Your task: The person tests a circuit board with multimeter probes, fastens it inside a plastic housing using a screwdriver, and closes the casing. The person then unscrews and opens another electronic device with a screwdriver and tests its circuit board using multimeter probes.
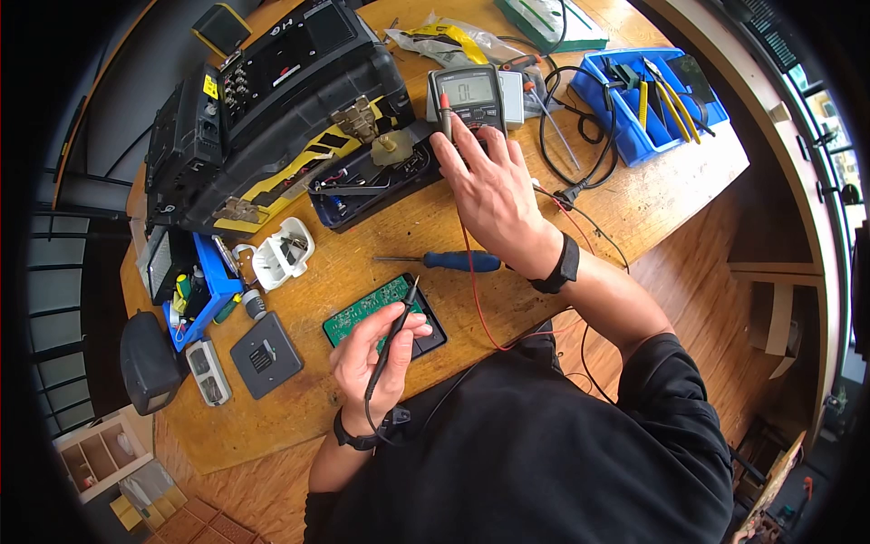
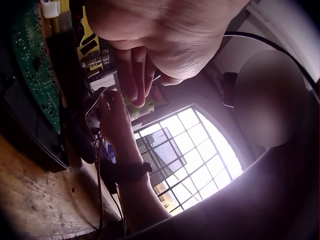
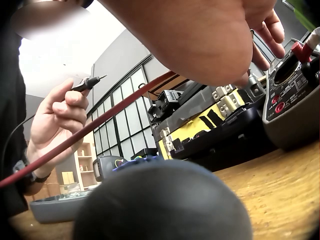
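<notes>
My left hand (image 1: 373, 358) pinches a black test probe (image 1: 390, 340), its metal tip pointing up over a green circuit board (image 1: 362, 313) in a dark housing. The board lies on the bench below that hand. My right hand (image 1: 494, 195) reaches over the lower face of a digital multimeter (image 1: 467, 91) whose screen reads OL. Between its thumb and index finger is a red test probe (image 1: 445, 102), and a red lead (image 1: 476, 290) runs out from under the palm. The multimeter's dial (image 3: 287, 70) shows in the right wrist view, close to the fingers.
A large black and yellow case (image 1: 281, 118) stands at the back left. A blue-handled screwdriver (image 1: 462, 261) lies between the hands. Blue bins, one with pliers (image 1: 671, 100), stand at both sides. Loose cables (image 1: 580, 136) and a dark square plate (image 1: 265, 355) lie on the wooden bench (image 1: 507, 308).
</notes>
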### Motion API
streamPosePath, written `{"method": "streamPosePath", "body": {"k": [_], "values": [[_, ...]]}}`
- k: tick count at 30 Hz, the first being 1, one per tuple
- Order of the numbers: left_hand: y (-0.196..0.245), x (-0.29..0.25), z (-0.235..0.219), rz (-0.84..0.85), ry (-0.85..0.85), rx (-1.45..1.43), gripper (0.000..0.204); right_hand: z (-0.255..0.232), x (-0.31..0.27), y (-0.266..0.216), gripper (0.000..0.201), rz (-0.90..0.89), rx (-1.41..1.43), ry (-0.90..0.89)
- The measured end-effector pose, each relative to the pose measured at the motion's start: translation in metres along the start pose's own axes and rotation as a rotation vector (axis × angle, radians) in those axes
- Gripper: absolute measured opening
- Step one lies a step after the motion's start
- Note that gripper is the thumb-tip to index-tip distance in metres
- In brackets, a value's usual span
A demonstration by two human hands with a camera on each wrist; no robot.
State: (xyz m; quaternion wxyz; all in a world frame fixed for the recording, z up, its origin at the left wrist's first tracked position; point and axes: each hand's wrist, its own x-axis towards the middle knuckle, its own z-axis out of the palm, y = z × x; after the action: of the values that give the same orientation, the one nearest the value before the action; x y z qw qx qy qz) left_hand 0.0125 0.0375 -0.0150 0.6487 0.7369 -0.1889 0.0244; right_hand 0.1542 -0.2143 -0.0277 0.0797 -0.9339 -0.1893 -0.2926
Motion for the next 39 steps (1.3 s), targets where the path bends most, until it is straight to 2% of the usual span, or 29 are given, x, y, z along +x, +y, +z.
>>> {"method": "streamPosePath", "body": {"k": [4, 6, 7, 9, 11, 13, 15, 19, 25, 39], "values": [[-0.002, -0.002, -0.001, -0.001, 0.007, -0.004, 0.035, -0.013, 0.000, -0.007, 0.052, 0.047, 0.035, -0.047], [0.001, 0.001, -0.001, 0.006, 0.037, -0.022, 0.036, -0.026, 0.000, -0.009, 0.050, -0.080, 0.397, 0.020], [0.003, 0.003, 0.000, 0.012, 0.065, -0.041, 0.036, -0.032, -0.001, -0.010, 0.046, -0.201, 0.531, 0.120], [0.007, 0.009, 0.001, 0.035, 0.100, -0.030, 0.039, -0.046, -0.011, -0.018, 0.043, -0.266, 0.714, 0.138], [0.015, 0.016, 0.000, 0.072, 0.142, -0.007, 0.041, -0.058, -0.024, -0.031, 0.045, -0.178, 0.941, 0.089], [0.016, 0.022, -0.001, 0.103, 0.146, 0.009, 0.041, -0.069, -0.036, -0.040, 0.039, -0.083, 1.167, 0.118], [0.015, 0.028, -0.001, 0.171, 0.078, 0.022, 0.041, -0.075, -0.047, -0.039, 0.038, -0.066, 1.207, 0.098], [0.019, 0.032, 0.004, 0.205, 0.061, 0.070, 0.037, -0.077, -0.062, -0.039, 0.035, -0.007, 1.276, 0.091], [0.019, 0.026, 0.005, 0.154, 0.073, 0.060, 0.038, -0.077, -0.070, -0.042, 0.034, 0.055, 1.295, 0.095], [0.020, 0.027, 0.012, 0.180, 0.071, 0.133, 0.039, -0.076, -0.072, -0.042, 0.031, 0.085, 1.313, 0.178]]}}
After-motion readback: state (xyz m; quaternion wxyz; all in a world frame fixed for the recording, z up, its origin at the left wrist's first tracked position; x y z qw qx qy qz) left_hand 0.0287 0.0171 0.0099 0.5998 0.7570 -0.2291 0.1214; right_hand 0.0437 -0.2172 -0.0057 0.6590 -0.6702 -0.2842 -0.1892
